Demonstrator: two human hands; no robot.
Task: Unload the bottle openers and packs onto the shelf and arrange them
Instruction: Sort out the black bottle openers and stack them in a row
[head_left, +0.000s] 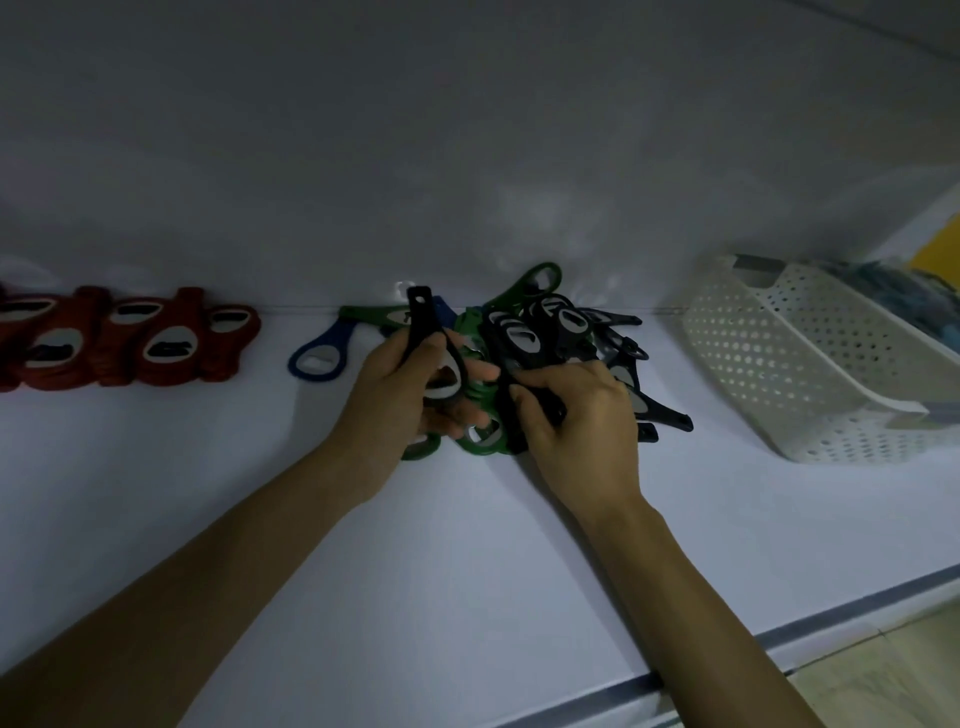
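A mixed heap of black and green bottle openers (550, 332) lies at the back middle of the white shelf (363, 545). My left hand (410, 400) is shut on a black bottle opener (422, 322), its handle pointing up. My right hand (582, 421) grips another black opener (506, 374) at the heap's front. Green openers (483, 441) lie under both hands. A blue opener (322, 353) rests flat just left of the heap. Stacks of red openers (135, 338) stand in a row at the far left.
A white perforated basket (810, 364) lies tilted on the shelf at the right, with bluish packs (883, 291) showing inside it. The shelf's back wall (467, 156) rises right behind the heap. The shelf's front edge (779, 639) runs along the lower right.
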